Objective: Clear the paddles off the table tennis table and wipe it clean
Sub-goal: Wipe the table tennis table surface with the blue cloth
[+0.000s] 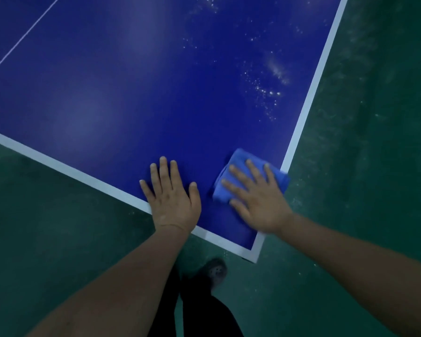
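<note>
Right hand (258,203), fingers flat, presses cloth (241,164) onto table (131,93) corner, lower right. Left hand (171,193) flat, holding nothing, likely bracing. White specks (267,91) upper right remain unwiped.

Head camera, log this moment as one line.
phase: wiping | right hand: flat on blue cloth at table corner | left hand: flat on table | white specks: unwiped | paddles: none visible

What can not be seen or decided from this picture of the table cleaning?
- Head view: most of the blue cloth is hidden under the right hand.
- Head view: the table is cut off by the top and left edges, so whether paddles remain is unknown.
- Head view: the white specks are too small to identify.
- Head view: the shoe is dark and blurred.
</note>
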### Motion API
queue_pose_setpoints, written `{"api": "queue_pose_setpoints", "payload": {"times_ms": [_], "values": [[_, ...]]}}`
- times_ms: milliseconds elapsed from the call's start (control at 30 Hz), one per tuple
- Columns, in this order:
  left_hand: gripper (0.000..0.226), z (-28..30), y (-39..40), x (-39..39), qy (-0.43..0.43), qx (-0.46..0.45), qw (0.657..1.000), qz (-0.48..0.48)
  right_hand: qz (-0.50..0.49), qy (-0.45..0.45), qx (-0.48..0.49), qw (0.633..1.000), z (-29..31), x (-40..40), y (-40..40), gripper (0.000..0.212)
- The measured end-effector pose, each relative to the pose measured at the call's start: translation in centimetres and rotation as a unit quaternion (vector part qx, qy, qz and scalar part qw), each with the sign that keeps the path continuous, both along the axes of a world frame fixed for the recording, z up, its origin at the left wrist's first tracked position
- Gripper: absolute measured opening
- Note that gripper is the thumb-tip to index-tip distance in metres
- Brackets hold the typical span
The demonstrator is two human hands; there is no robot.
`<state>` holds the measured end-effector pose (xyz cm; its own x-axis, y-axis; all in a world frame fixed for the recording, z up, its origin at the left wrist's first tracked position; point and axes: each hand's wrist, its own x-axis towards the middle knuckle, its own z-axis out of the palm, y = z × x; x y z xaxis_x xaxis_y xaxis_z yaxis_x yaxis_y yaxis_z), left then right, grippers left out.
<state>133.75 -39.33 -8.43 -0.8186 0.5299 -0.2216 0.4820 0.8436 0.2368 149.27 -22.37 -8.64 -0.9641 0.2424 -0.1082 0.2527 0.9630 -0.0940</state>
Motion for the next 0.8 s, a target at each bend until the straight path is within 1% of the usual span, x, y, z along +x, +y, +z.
{"api": "queue_pose_setpoints", "payload": {"times_ms": [33,67,133,167,200,233,300,333,367,400,433,500,533,567,633,700,800], "values": [[0.076,-0.3,0.1,0.1,0.002,-0.011,1.0,0.001,-0.056,-0.005,0.009,0.998,0.0,-1.3,2.2,0.055],[0.077,-0.5,0.2,0.2,0.006,-0.016,1.0,0.002,-0.136,-0.013,0.013,0.991,0.2,-2.6,4.3,0.057],[0.076,-0.5,0.2,0.2,0.01,-0.016,1.0,0.005,-0.283,-0.009,0.0,0.959,0.2,-5.1,6.0,0.058],[0.075,-0.4,0.2,0.2,0.007,-0.015,1.0,0.005,-0.318,-0.005,0.003,0.948,0.2,-5.9,5.3,0.058],[0.074,-0.3,0.2,0.2,0.005,-0.013,1.0,0.004,-0.311,0.001,0.01,0.95,0.0,-6.2,3.9,0.058],[0.073,-0.3,0.3,0.2,0.004,-0.012,1.0,0.002,-0.261,0.008,0.004,0.965,-0.2,-6.1,1.9,0.057],[0.072,0.0,0.3,0.1,0.001,-0.012,1.0,-0.001,-0.072,0.011,-0.009,0.997,-0.5,-4.2,-1.7,0.055],[0.071,0.0,0.3,0.1,-0.002,-0.013,1.0,-0.003,0.008,0.005,-0.011,1.0,-0.6,-3.3,-1.7,0.054],[0.071,0.0,0.3,0.1,-0.002,-0.015,1.0,-0.004,0.049,0.005,-0.013,0.999,-0.5,-3.0,-0.4,0.053],[0.071,-0.1,0.3,0.0,-0.004,-0.018,1.0,-0.006,0.04,0.007,-0.006,0.999,-0.6,-3.2,1.6,0.053],[0.07,-0.2,0.2,0.0,-0.008,-0.022,1.0,-0.007,-0.01,0.004,0.003,1.0,-0.5,-3.6,3.5,0.054],[0.069,-0.3,0.3,0.0,-0.009,-0.024,1.0,-0.007,-0.164,-0.025,0.008,0.986,0.2,-4.2,6.7,0.057],[0.068,-0.3,0.3,0.0,-0.007,-0.022,1.0,-0.009,-0.224,-0.033,0.003,0.974,0.4,-4.1,7.1,0.058],[0.068,-0.4,0.3,0.0,-0.005,-0.02,1.0,-0.011,-0.253,-0.031,0.003,0.967,0.4,-4.0,6.7,0.058],[0.067,-0.4,0.3,0.1,0.001,-0.017,1.0,-0.009,-0.246,-0.04,0.007,0.968,0.4,-3.8,4.4,0.058],[0.067,-0.4,0.4,0.2,0.001,-0.017,1.0,-0.003,-0.196,-0.033,-0.002,0.98,0.4,-4.2,2.2,0.057],[0.067,-0.4,0.6,0.2,0.003,-0.014,1.0,0.003,-0.135,-0.007,-0.015,0.991,0.2,-8.1,1.7,0.055]]}}
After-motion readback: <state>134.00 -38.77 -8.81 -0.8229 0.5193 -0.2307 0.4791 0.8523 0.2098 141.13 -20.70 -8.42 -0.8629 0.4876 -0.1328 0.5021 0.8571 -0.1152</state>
